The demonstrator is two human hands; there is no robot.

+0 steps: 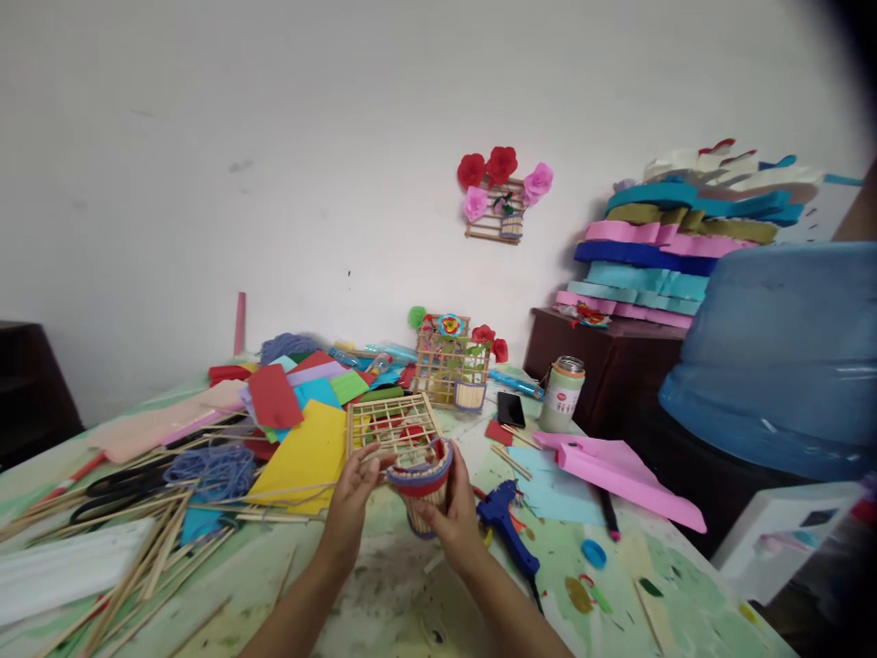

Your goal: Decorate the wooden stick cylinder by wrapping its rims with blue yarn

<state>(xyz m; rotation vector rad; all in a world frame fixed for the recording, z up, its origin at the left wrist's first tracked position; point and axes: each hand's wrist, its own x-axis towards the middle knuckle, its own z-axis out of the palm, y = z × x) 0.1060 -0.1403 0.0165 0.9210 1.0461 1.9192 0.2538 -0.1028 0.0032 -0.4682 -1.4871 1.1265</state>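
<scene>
A small half-round basket (pixel 419 516) of light sticks, bound with red and purple cord around its rim, tilts just above the table in front of me. It appears joined to a lattice of thin sticks (pixel 394 422) behind it. My right hand (pixel 452 516) is wrapped round the basket's right side, thumb in front. My left hand (pixel 354 493) is at the basket's left edge, beside the lattice, fingers loosely spread; whether they touch it is hard to tell. A blue glue gun (pixel 507 525) lies right of my right hand.
Loose sticks (pixel 161 548), purple cord (pixel 212 471) and coloured paper (pixel 311 452) cover the left. A finished flower lattice (pixel 452 361) stands behind. On the right are a phone (pixel 511 410), a jar (pixel 563 395), pink paper (pixel 630 480) and a blue cap (pixel 594 553).
</scene>
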